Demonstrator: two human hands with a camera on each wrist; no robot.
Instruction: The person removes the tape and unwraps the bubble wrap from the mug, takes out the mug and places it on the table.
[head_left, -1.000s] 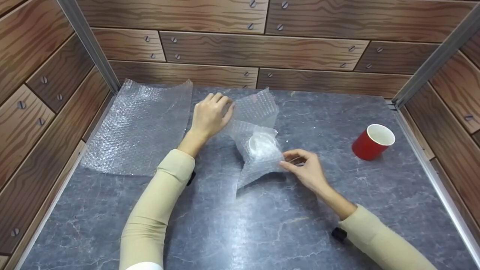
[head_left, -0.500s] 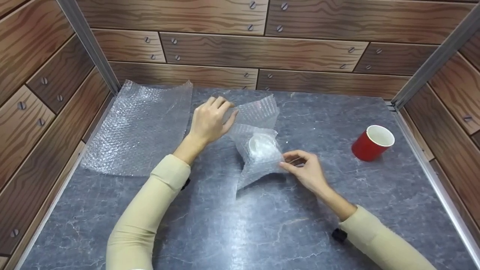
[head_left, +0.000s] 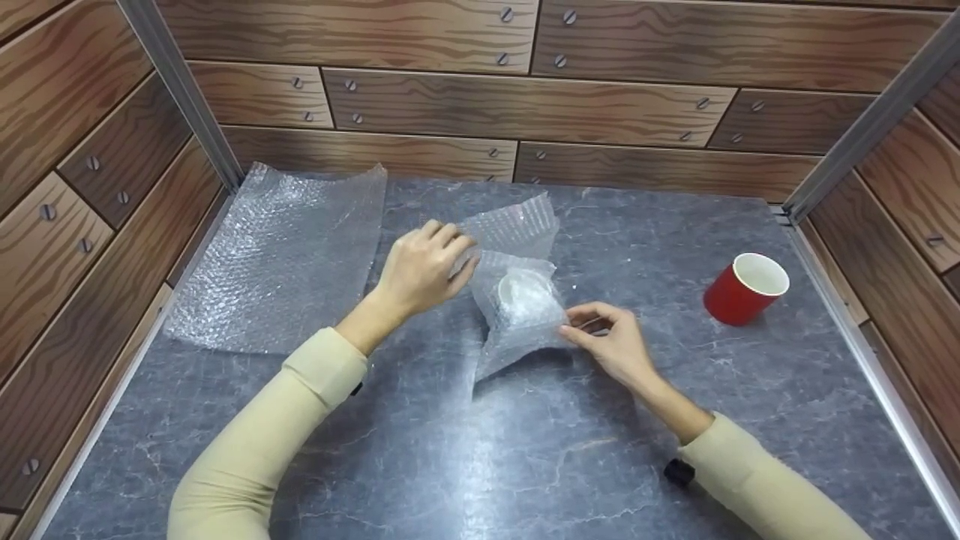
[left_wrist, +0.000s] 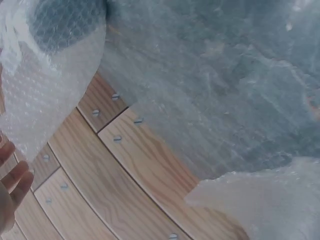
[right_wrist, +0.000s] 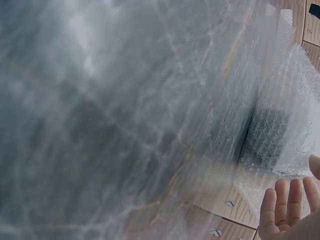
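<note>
Near the middle of the table, a sheet of bubble wrap lies around a cup-like object. The object looks whitish from above and dark through the wrap in the right wrist view. My right hand pinches the right edge of the wrap between thumb and fingers. At the far left of the bundle, my left hand holds the sheet's raised upper flap, fingers bent over its edge. The left wrist view catches only fingers at a pointed corner of the wrap.
A flat second sheet of bubble wrap lies at the back left. To the right stands a red mug with a white inside. Wood-print walls enclose the grey marbled table at the back and sides.
My left hand has come nearer to me and slightly right, drawing the upper flap lower. The right hand stays at the wrap's edge; the red mug has not moved.
</note>
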